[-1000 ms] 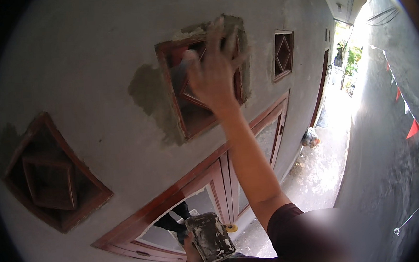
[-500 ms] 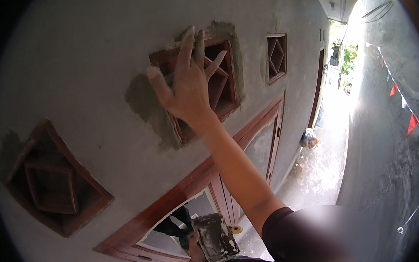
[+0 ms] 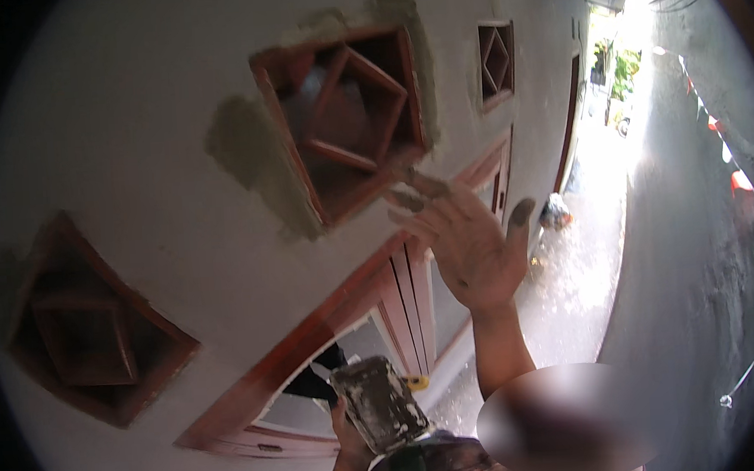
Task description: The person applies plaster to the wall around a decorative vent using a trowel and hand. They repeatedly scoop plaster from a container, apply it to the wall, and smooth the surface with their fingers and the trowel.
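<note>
My right hand [image 3: 468, 247] is raised just below the middle square vent window [image 3: 333, 57], palm showing, fingers apart and grey-smeared at the tips, holding nothing. The vent has a red-brown frame with a diamond inset, ringed by damp-looking grey-green mortar patches [image 3: 247, 157] on the wall. Low in view, my left hand [image 3: 350, 427] grips a dark rectangular container [image 3: 378, 401] smeared with pale mortar. A small yellow item [image 3: 417, 381] shows at its right side; I cannot tell what it is.
Two more vents [image 3: 98, 339] [image 3: 496, 60] flank the middle one. A red-brown double door [image 3: 396, 312] is below. The narrow alley [image 3: 586, 266] runs toward a bright opening with plants [image 3: 622, 74]. A bagged bundle [image 3: 555, 212] lies by the wall; bunting [image 3: 714, 124] hangs along the right wall.
My right hand has come away from the middle vent, moving down and to the right, and now shows its palm. My left hand still holds the container low in view.
</note>
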The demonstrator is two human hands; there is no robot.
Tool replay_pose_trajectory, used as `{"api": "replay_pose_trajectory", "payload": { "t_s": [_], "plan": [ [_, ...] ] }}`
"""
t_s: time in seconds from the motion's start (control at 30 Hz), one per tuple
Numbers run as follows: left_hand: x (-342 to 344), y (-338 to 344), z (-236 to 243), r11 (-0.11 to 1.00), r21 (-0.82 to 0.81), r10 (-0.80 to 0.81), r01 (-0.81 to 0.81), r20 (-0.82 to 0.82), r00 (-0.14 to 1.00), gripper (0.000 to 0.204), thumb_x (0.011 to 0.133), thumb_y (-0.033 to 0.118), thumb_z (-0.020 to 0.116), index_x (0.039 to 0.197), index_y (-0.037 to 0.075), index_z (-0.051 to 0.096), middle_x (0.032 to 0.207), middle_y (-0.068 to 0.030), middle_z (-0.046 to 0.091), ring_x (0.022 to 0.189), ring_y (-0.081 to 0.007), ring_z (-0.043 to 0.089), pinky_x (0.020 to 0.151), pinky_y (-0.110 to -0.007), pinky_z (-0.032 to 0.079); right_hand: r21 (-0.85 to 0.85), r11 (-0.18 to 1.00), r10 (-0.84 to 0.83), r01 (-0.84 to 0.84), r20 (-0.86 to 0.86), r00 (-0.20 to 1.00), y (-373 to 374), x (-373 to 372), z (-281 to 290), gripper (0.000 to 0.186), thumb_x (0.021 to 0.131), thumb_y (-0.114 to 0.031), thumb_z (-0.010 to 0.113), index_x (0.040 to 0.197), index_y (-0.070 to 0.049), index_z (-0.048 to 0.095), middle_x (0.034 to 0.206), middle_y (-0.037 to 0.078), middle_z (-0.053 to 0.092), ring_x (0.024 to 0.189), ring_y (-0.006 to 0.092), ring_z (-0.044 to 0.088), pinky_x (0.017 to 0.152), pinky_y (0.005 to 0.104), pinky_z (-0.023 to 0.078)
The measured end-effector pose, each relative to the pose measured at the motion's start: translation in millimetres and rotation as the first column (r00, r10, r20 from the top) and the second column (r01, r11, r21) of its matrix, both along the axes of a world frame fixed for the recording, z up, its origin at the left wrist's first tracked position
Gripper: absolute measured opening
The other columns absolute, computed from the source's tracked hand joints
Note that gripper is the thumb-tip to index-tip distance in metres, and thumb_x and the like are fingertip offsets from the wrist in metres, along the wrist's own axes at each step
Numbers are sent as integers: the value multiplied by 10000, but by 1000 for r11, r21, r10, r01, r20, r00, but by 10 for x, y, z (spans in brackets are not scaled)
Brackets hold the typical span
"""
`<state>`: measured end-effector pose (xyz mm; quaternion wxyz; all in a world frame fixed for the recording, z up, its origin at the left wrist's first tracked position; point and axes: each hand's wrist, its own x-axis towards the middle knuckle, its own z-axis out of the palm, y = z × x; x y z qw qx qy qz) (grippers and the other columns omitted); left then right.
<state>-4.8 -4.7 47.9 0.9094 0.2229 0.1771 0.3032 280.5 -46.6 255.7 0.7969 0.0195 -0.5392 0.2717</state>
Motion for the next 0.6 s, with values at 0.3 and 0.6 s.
{"api": "replay_pose_trajectory", "payload": {
  "t_s": [0.3, 0.6],
  "plan": [
    [277, 22, 420, 988, 138, -74, 64, 73, 995, 765, 1077, 608, 392, 1516, -10, 495, 1378, -230, 656, 1199, -365, 693, 1029, -501, 591, -204, 364, -438, 909, 823, 361, -1050, -871, -1238, 1059, 908, -930, 297, 1508, -130, 646, 1729, 395, 92, 1609, 587, 52, 1263, 686, 34],
    [784, -48, 608, 989, -69, -127, 134, 100, 987, 677, 1052, 586, 450, 1457, 53, 543, 1338, -167, 654, 1191, -318, 667, 1023, -488, 552, -20, 43, -158, 999, 987, 26, -1523, -1391, -1681, 1003, 911, -931, 351, 1597, -227, 549, 1715, 410, 87, 1569, 656, 44, 1204, 773, -46]
  ]
}}
